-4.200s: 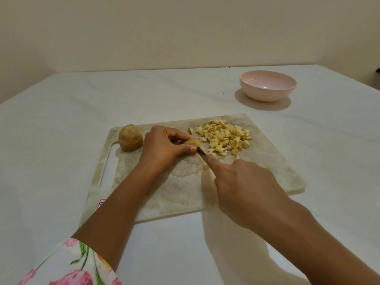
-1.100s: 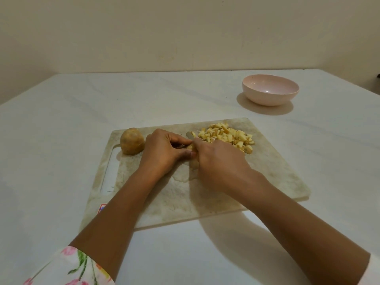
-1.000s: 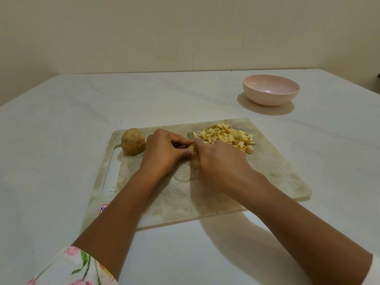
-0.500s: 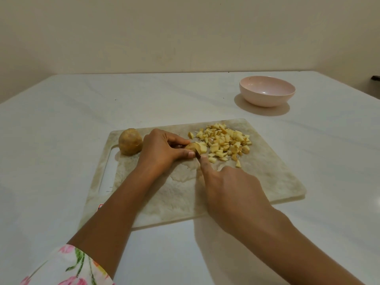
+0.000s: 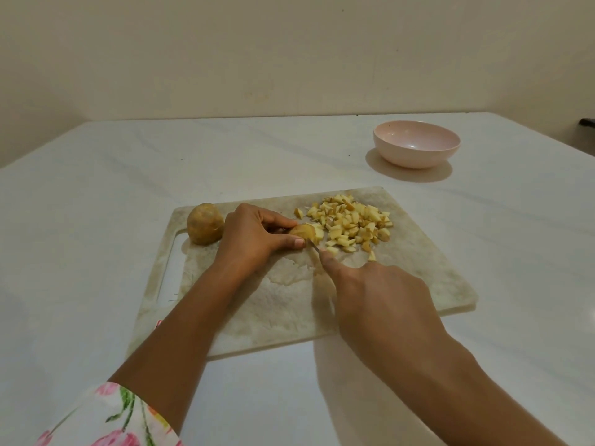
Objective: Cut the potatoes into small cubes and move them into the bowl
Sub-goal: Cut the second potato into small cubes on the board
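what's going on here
Dicing is under way on the board. The left hand holds a potato piece while the right hand grips a knife set against it. A pile of cubes lies to its right, a whole potato waits on the left, and the bowl is empty.

Part-cut potato (image 5: 302, 232) pinched at the left hand's (image 5: 254, 239) fingertips, the knife (image 5: 314, 245) apparently on its cut end. Pale cubes (image 5: 351, 225) heaped just right; whole brown potato (image 5: 205, 224) just left of that hand; pink bowl (image 5: 416, 156) far beyond the right hand (image 5: 383, 304).
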